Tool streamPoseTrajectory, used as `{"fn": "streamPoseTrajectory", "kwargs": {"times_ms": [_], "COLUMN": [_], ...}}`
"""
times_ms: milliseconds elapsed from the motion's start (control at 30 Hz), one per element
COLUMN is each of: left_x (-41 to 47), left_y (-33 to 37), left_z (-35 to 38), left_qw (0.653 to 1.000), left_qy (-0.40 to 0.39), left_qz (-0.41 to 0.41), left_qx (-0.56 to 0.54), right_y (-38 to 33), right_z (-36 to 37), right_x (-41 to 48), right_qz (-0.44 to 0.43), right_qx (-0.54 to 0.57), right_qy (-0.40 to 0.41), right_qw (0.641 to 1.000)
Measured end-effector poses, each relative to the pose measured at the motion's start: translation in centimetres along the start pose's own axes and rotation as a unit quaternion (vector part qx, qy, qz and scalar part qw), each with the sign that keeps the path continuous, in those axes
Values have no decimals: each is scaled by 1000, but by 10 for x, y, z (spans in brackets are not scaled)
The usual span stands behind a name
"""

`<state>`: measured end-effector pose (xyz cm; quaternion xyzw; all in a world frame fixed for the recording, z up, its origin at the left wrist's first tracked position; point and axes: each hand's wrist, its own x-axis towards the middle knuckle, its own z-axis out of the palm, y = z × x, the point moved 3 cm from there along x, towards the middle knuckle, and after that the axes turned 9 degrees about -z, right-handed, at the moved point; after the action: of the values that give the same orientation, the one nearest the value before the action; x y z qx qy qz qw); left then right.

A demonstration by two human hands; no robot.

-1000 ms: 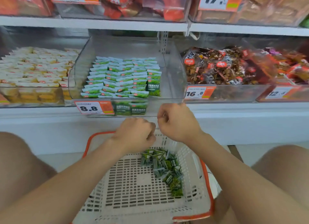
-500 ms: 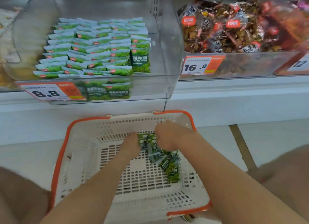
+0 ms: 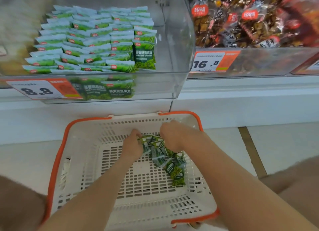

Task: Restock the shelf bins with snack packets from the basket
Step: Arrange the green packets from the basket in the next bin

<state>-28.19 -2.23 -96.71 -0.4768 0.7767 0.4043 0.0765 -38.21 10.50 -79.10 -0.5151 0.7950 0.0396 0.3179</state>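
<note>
Pale floor (image 3: 284,153), brown floor strip (image 3: 252,153), white shelf base (image 3: 241,106), even light

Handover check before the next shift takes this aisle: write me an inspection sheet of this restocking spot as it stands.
Surface: pale floor below a white shelf ledge.
Job's things: white basket with orange rim; green packets heaped at its far right; clear bin holding rows of stacked packets, its right part bare.
Clutter: nothing seen.
Hands: left hand and right hand both down in the basket, fingers curled into the green packets.
Cables: nothing seen.
Surroundings: price tag reading 8.8 on the bin; brown snacks in the neighbouring bin.
</note>
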Motion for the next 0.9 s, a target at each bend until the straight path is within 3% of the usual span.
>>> {"fn": "streamPoseTrajectory", "kwargs": {"times_ms": [167,300,367,467,600,700,800,900], "left_x": [-24,-64,-85,-116,-153,-183,-200,-196], "left_y": [32,66,79,97,117,133,145,142], "left_z": [-48,-81,-97,-123,-159,-189,-212,-223], "left_qw": [992,934,906,892,918,958,954,949], "left_qy": [-79,-186,-244,-290,-246,-197,-139,-86], "left_qz": [-68,-160,-172,-157,-108,-10,120,217], "left_qx": [-78,-259,-299,-309,-291,-210,-235,-214], "right_y": [-18,-41,-49,-54,-51,-50,-51,-53], "right_z": [-26,-47,-53,-63,-88,-110,-120,-125], "right_x": [-20,-43,-55,-68,-83,-99,-106,-104], "right_qz": [-40,-85,-84,-89,-100,-99,-99,-104], "right_qx": [-16,3,4,35,93,135,199,268], "right_qy": [53,80,80,139,248,318,380,391], "right_qw": [998,993,993,986,959,933,898,874]}}
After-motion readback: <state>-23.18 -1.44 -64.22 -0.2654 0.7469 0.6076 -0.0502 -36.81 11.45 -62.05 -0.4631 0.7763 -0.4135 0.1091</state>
